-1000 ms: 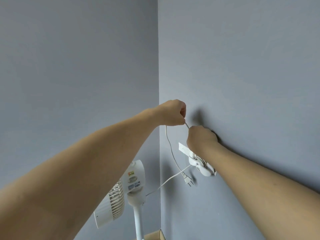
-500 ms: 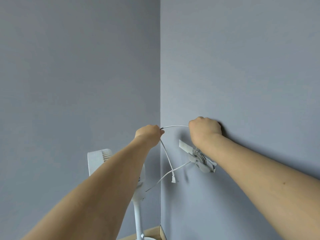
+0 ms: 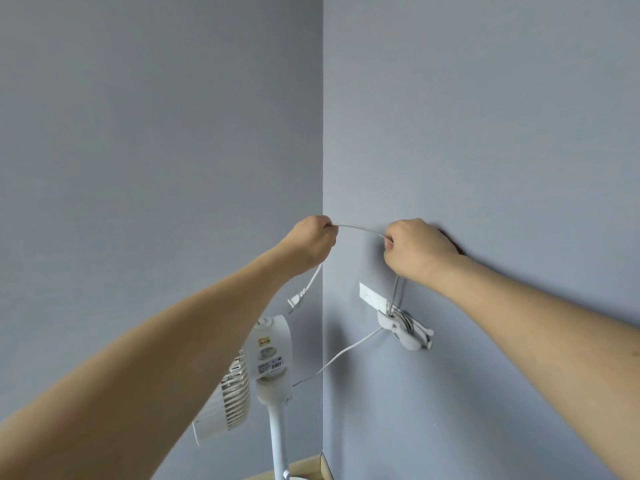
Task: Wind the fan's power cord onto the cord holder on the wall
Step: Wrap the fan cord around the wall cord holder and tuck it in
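A white cord holder (image 3: 405,325) is fixed to the right-hand wall, with several turns of the white power cord (image 3: 362,231) wound on it. My right hand (image 3: 417,245) is shut on the cord just above the holder. The cord arches leftward to my left hand (image 3: 313,242), which is also shut on it at the room's corner. Below my left hand the cord's end dangles with the plug (image 3: 296,301). Another stretch of cord runs from the holder down to the white standing fan (image 3: 259,372).
Two blue-grey walls meet at a corner (image 3: 322,133). The fan's pole (image 3: 278,441) stands in that corner on a wooden floor (image 3: 308,471). A strip of white tape (image 3: 372,297) sits at the holder's upper end.
My left hand has slid further left along the cord and risen slightly, so the span between my hands has lengthened. The plug has swung left and now hangs over the fan.
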### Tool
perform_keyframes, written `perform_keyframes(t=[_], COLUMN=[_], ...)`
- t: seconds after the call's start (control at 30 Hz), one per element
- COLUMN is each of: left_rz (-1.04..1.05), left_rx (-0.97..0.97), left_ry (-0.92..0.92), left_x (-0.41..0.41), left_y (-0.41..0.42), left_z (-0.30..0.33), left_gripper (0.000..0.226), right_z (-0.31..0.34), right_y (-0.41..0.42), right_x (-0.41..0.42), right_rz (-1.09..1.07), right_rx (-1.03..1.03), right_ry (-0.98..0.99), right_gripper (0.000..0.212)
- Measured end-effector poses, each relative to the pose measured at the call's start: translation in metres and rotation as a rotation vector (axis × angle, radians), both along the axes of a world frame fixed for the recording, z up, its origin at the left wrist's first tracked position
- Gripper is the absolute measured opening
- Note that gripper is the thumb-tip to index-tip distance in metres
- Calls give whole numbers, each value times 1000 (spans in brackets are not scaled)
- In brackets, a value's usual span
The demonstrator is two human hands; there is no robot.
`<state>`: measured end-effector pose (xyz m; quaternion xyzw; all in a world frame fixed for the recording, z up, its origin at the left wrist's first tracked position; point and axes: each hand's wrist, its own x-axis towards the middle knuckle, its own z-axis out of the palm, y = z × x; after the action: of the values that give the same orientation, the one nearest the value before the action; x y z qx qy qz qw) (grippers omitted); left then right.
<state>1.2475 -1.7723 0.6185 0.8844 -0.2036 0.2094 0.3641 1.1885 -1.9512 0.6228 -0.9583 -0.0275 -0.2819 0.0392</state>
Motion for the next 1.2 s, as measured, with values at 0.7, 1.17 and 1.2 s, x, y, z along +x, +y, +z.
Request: perform_keyframes(t=[0.7, 1.17, 1.2], left_rz=[-747, -336, -295], left_rx=[-94, -75, -82], left_ry=[1000, 956, 948], left_x=[-60, -22, -18], left_y=[-25, -58, -57], left_z=[-171, -247, -250], left_gripper=[7, 23, 23], right_z=[-77, -172, -175], right_y=[-27, -24, -23], right_x=[-89, -87, -86], right_rz=[124, 41, 44], right_rx=[-891, -862, -805], right_ry=[399, 333, 354], right_gripper=[18, 29, 29])
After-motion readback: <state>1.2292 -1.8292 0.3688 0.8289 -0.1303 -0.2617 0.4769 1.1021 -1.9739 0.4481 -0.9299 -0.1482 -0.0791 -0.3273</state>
